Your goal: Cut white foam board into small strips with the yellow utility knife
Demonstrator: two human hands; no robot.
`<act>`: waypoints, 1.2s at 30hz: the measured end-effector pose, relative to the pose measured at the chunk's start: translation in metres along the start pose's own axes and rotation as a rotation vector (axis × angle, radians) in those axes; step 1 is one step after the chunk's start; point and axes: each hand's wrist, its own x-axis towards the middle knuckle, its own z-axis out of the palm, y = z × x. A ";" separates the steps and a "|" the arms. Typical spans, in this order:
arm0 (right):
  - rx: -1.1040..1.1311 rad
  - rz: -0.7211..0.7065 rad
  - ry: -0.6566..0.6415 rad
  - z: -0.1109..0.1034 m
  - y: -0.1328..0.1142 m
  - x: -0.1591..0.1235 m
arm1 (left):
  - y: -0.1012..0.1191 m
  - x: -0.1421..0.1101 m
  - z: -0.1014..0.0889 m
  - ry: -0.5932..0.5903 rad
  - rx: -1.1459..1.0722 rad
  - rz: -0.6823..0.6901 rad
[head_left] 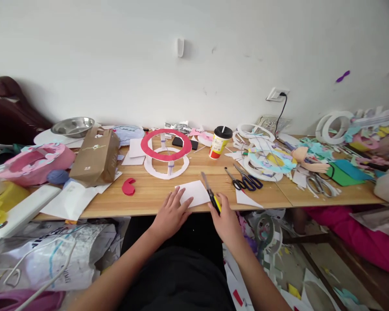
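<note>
1. Black clothing came closest, with a wooden table just beyond it.
2. The person's left hand lay palm down, fingers a little apart, on the left part of a white sheet at the table's near edge.
3. The right hand was closed round a yellow-and-black craft knife, the blade pointing away from the person along the sheet's right side; I couldn't fairly say whether steel met paper.
4. Beyond the sheet, a red ring stood raised above a white ring; a small red cut-out lay to their left, nearer the edge.
5. A lidded cup stood right of the rings, and a black phone lay partly behind the red one.
6. Dark-handled scissors rested right of the knife.
7. Over to the left stood a brown paper bag, with a metal bowl behind it.
</note>
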 end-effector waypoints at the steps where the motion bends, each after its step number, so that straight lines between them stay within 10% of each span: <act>1: -0.064 0.021 -0.032 0.002 0.004 -0.008 | 0.000 0.005 0.002 -0.001 -0.008 -0.011; 9: -0.155 -0.180 -0.001 0.022 0.016 -0.013 | 0.006 0.044 0.019 -0.079 -0.059 -0.019; 36: -0.447 -0.104 -0.265 -0.006 -0.011 0.016 | 0.007 0.055 0.040 -0.102 0.009 -0.082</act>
